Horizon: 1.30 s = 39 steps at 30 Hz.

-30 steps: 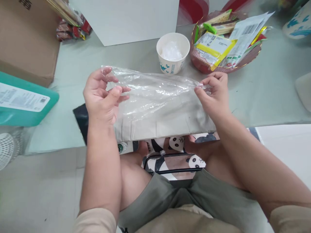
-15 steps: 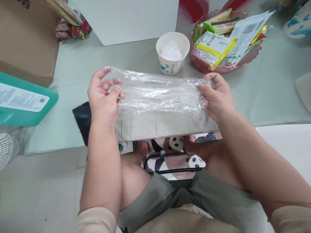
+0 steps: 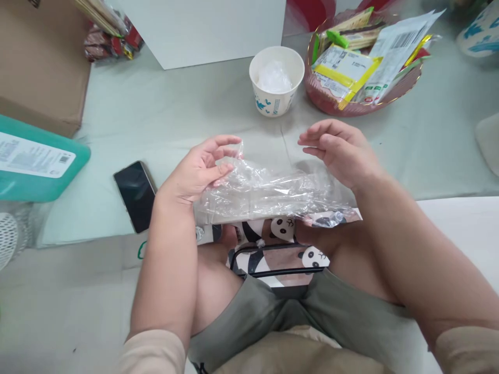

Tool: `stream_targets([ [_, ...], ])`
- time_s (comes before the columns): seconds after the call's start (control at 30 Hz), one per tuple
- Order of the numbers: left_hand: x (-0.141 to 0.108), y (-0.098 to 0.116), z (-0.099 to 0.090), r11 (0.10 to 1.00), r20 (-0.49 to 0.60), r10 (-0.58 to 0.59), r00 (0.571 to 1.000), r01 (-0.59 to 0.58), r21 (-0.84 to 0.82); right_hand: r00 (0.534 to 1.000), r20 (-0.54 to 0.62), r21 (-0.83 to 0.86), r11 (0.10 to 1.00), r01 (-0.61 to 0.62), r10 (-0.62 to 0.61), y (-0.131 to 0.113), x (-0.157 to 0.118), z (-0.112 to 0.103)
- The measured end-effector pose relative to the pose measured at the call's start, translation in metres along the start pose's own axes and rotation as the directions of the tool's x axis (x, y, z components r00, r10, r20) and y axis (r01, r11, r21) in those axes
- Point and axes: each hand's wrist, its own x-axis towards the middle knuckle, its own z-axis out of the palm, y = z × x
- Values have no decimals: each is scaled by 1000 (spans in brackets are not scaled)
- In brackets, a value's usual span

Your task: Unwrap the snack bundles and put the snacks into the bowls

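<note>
A crumpled sheet of clear plastic film (image 3: 268, 192) hangs low over the table's near edge. My left hand (image 3: 205, 166) pinches its upper left corner between thumb and fingers. Above the film's right part, my right hand (image 3: 337, 148) is apart from it, with nothing visible in it and its fingers loosely extended. Beyond my hands stands a white paper cup (image 3: 276, 104) with blue print, holding crumpled clear plastic (image 3: 275, 77). A dark phone (image 3: 135, 195) lies left of my left forearm.
A pink glass bowl (image 3: 325, 98) of packaged snacks stands right of the cup. At left are a green container (image 3: 37, 182) and a cardboard box (image 3: 42, 67). A white panel (image 3: 210, 31) stands at the back; another patterned cup (image 3: 481, 34) is far right.
My right hand has let go of the film, whose right end has dropped towards the table edge. My left hand has moved right and down, uncovering the phone.
</note>
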Motion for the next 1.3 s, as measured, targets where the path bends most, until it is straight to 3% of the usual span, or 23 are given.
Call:
stream_targets([
  [0.1, -2, 6, 5, 1000, -21, -2, 1000, 3, 19, 999, 44, 45, 999, -27, 25, -4, -1, -2],
  [0.23, -4, 12, 9, 996, 54, -11, 998, 16, -92, 966, 259, 50, 999, -10, -4, -7, -4, 3],
  [0.43, -7, 20, 18, 998, 98, 36, 995, -30, -63, 786, 616, -78, 997, 1, 47, -20, -6, 27],
  [0.57, -8, 25, 17, 994, 51, 74, 996, -70, -79, 702, 701, -137, 990, -38, 124, -26, -14, 40],
  [0.7, -7, 26, 15, 981, -48, 174, 984, -178, -82, 566, 809, -59, 980, -190, 158, -21, -25, 52],
  [0.77, -3, 25, 14, 963, -127, 221, 967, -237, -128, 523, 835, 0, 951, -308, 169, -15, -29, 57],
  [0.8, 1, 23, 13, 955, -189, 215, 958, -247, -163, 536, 824, 24, 933, -358, 185, -12, -30, 59],
  [0.83, 4, 21, 12, 949, -271, 178, 946, -238, -206, 580, 790, 57, 917, -394, 200, -9, -31, 61],
  [0.9, 10, 15, 11, 939, -418, 13, 908, -155, -307, 736, 640, 170, 895, -413, 219, -3, -29, 62],
  [0.97, 14, 8, 14, 919, -435, -154, 887, -33, -393, 877, 422, 276, 889, -365, 229, 1, -25, 61],
  [1.0, 14, 4, 18, 911, -388, -204, 899, 29, -411, 917, 328, 301, 895, -330, 228, 4, -22, 61],
  [1.1, 11, -5, 36, 916, -174, -219, 960, 141, -376, 959, 186, 253, 933, -255, 212, 10, -15, 60],
  [1.2, 8, -8, 56, 917, 21, -219, 976, 213, -336, 970, 149, 156, 965, -213, 190, 15, -12, 61],
  [1.3, 9, -8, 65, 948, -40, -219, 975, 203, -246, 980, 131, 109, 981, -163, 149, 16, -13, 61],
])
